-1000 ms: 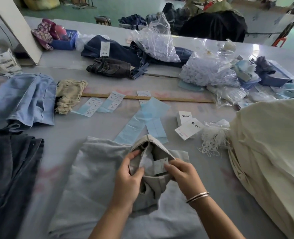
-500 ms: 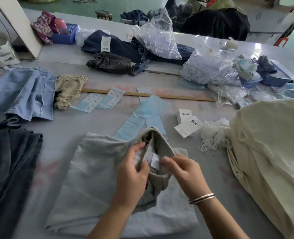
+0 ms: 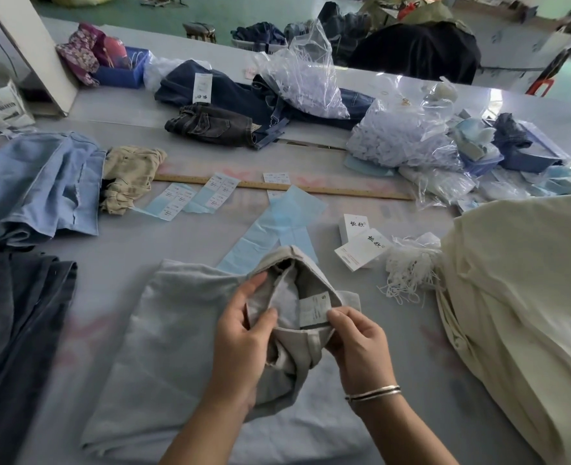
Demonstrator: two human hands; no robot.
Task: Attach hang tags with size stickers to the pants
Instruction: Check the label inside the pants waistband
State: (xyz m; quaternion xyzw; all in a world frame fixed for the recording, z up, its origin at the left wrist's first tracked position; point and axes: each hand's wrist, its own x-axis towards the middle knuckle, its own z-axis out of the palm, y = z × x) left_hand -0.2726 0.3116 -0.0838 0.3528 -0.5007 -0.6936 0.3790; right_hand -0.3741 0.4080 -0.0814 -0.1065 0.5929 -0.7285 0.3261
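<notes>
Pants [image 3: 190, 347] in pale grey lie folded at the near edge of the table [image 3: 394, 380], with the waistband turned up and pulled open toward the camera. The left hand [image 3: 240, 340] grips the left side of that opened waistband, thumb and fingers curled round the cloth. The right hand [image 3: 357, 347] pinches the fabric just below the sewn-in label [image 3: 315, 308], which lies flat inside the band and shows the letter S.

By the look of it, the step in hand is reading the garment's size, so that a matching sticker can be chosen; no tag hangs on these pants yet.

The next move likely calls for freeing one hand, probably the right, and reaching toward the middle of the table. There, just beyond the pants, lie blue backing strips [image 3: 277, 226]. Farther out, sticker sheets [image 3: 193, 199] with small white labels lie before a long wooden ruler [image 3: 310, 189]. To the right of the strips sits a small stack of white hang tags [image 3: 361, 245], and beside it a tangle of white strings [image 3: 411, 270]. The printing on the stickers is too small to read, so picking the right size will need a closer look.

A heap of cream cloth [image 3: 518, 297] fills the table's right edge, close to the strings.
</notes>
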